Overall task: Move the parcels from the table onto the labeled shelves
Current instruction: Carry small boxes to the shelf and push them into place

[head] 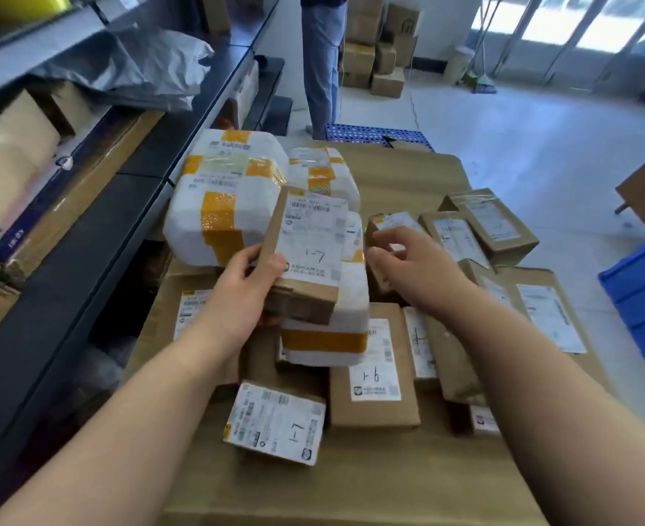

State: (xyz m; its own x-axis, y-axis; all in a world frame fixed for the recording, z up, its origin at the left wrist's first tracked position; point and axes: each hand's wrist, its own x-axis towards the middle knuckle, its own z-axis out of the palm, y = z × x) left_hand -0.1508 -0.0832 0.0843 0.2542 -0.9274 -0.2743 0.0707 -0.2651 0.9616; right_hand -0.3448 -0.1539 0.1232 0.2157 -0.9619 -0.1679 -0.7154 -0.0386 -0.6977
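Observation:
My left hand grips a flat brown parcel by its left edge, thumb on its white label marked "1-7"; the parcel is lifted and tilted above the pile. My right hand hovers just to its right over a small brown box, fingers loosely curled, holding nothing. The table carries several more parcels: white foam boxes with orange tape, a brown box marked "1-9" and a small box marked "1-7". The shelves run along the left.
On the shelves lie a grey plastic bag and brown cartons. A person in jeans stands beyond the table by stacked cartons. A blue crate sits at the right, a blue perforated panel behind the table.

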